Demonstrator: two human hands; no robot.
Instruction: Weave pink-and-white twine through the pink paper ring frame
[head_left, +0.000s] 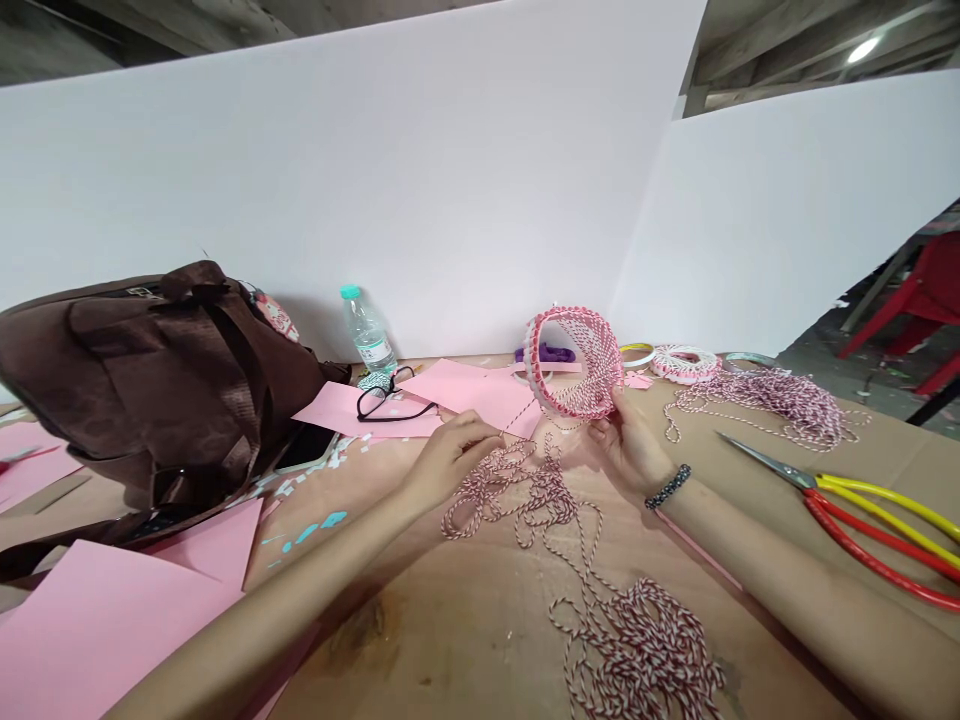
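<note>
My right hand [626,440], a dark beaded bracelet at its wrist, grips a hoop [534,365] upright by its lower right side. Red-and-white cord is wound about its rim, and a net of cord spans part of the inside. To the left, my left hand [461,450] is closed in a pinch on a strand of the red-and-white cord [517,420], which runs up toward the hoop. A thin dark line shows at its fingertips, too small to name. Loose loops of cord [555,500] lie below both hands and lead to a larger heap [649,650] nearer me.
Scissors [806,480] with red and yellow handles lie right, near another cord heap [802,405] and a wrapped ring [684,362]. Glasses [394,410], a water bottle [367,335], pink sheets [97,620] and a brown bag [150,370] are left. A white panel [375,180] stands behind.
</note>
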